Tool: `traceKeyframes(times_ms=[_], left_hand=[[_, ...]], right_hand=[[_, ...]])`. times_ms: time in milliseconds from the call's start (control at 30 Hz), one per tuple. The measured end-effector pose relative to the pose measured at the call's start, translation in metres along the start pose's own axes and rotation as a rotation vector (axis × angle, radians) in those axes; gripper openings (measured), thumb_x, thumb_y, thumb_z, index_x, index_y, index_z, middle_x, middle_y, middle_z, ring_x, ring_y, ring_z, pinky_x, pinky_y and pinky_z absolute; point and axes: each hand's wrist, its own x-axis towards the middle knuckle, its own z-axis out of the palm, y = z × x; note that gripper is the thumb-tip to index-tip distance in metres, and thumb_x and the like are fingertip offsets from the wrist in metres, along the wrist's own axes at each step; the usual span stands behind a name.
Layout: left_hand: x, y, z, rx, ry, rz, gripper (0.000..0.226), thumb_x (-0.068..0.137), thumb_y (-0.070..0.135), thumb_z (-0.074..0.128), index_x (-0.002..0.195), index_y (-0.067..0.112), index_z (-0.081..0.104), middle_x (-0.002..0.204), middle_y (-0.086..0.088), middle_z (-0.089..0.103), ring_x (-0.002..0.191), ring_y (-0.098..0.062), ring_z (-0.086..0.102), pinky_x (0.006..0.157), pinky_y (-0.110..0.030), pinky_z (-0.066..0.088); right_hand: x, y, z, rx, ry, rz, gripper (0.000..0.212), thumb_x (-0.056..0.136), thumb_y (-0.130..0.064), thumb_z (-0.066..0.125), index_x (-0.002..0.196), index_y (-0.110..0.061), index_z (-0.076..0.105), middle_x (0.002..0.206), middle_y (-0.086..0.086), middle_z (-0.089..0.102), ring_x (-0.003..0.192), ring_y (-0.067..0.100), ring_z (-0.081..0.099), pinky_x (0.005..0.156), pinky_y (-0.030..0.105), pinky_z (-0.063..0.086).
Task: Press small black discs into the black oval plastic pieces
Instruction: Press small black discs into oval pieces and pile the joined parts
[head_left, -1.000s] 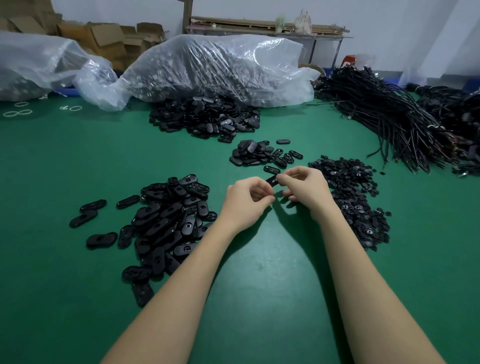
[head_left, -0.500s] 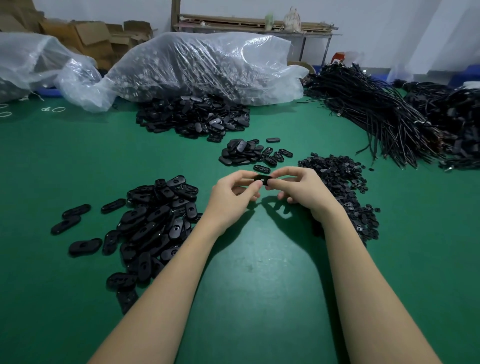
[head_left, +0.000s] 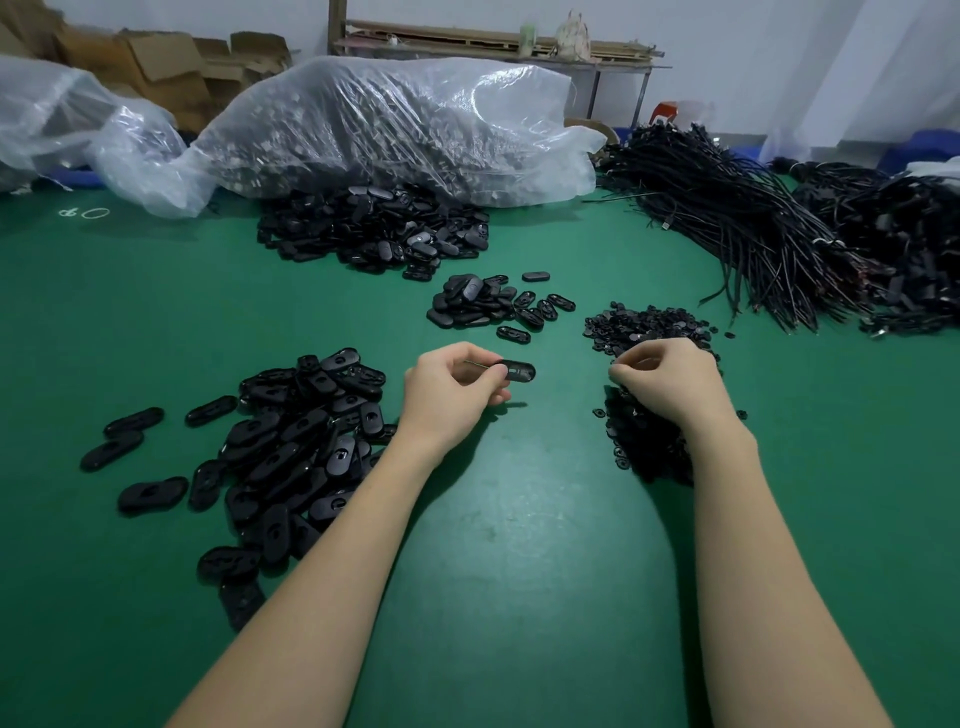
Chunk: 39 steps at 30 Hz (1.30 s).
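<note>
We pinch an oval piece (head_left: 517, 372) in our left hand (head_left: 451, 396), long axis pointing to 3 o'clock. Our right hand (head_left: 670, 383), fingers curled, hovers over the discs (head_left: 641, 328) at 3 o'clock; we cannot tell whether it holds one.

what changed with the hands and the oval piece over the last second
The hands, which met over one black oval plastic piece, have parted. The left hand keeps pinching that piece by its end; the right hand let go and moved right, over the pile of small black discs, fingers curled; whether it holds a disc cannot be told. The pile of oval pieces on the green table stayed.
</note>
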Motion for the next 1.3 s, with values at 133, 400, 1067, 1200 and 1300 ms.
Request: traceKeyframes(times_ms=[133,400,1067,1200,1300], left_hand=[[-0.001,0.002,-0.001,0.023,-0.005,0.005,0.006,0.089,0.013,0.074,0.085,0.018,0.074,0.073,0.002,0.077,0.070,-0.013,0.076,0.073,-0.024,0.060],[0.000,0.004,-0.004,-0.073,-0.062,-0.021,0.012,0.095,0.015,0.068,0.099,0.024,0.074,0.082,-0.003,0.078,0.079,-0.019,0.077,0.082,-0.031,0.060],[0.002,0.008,-0.006,-0.241,0.096,-0.132,0.016,0.089,0.007,0.075,0.101,0.017,0.079,0.098,0.000,0.078,0.095,-0.010,0.072,0.088,-0.018,0.053],[0.002,0.007,-0.006,-0.192,0.102,-0.092,0.014,0.090,0.011,0.075,0.100,0.019,0.078,0.093,0.007,0.077,0.081,0.005,0.069,0.072,-0.007,0.048],[0.000,0.008,-0.007,-0.160,0.073,-0.052,0.019,0.090,0.003,0.072,0.100,0.019,0.076,0.094,0.009,0.076,0.082,0.008,0.069,0.073,-0.005,0.048]], right_hand=[[-0.001,-0.001,-0.001,-0.044,0.058,0.046,0.008,0.087,-0.029,0.070,0.091,-0.033,0.076,0.095,-0.012,0.073,0.095,0.016,0.065,0.076,0.030,0.050],[-0.002,-0.011,0.000,-0.199,0.047,0.141,0.014,0.087,-0.022,0.071,0.091,-0.033,0.078,0.102,-0.002,0.073,0.097,0.024,0.063,0.079,0.032,0.048],[-0.001,-0.012,0.002,-0.067,0.127,0.048,0.026,0.090,-0.006,0.057,0.094,-0.023,0.076,0.103,0.007,0.073,0.089,0.025,0.064,0.074,0.030,0.049],[0.001,-0.017,0.006,0.383,0.062,0.047,0.022,0.093,-0.003,0.059,0.090,-0.017,0.074,0.088,0.006,0.076,0.076,0.015,0.073,0.074,0.028,0.060],[-0.003,-0.026,0.016,0.766,-0.107,0.051,0.019,0.093,0.008,0.061,0.093,-0.006,0.074,0.095,0.016,0.074,0.076,0.015,0.076,0.077,0.025,0.061]])
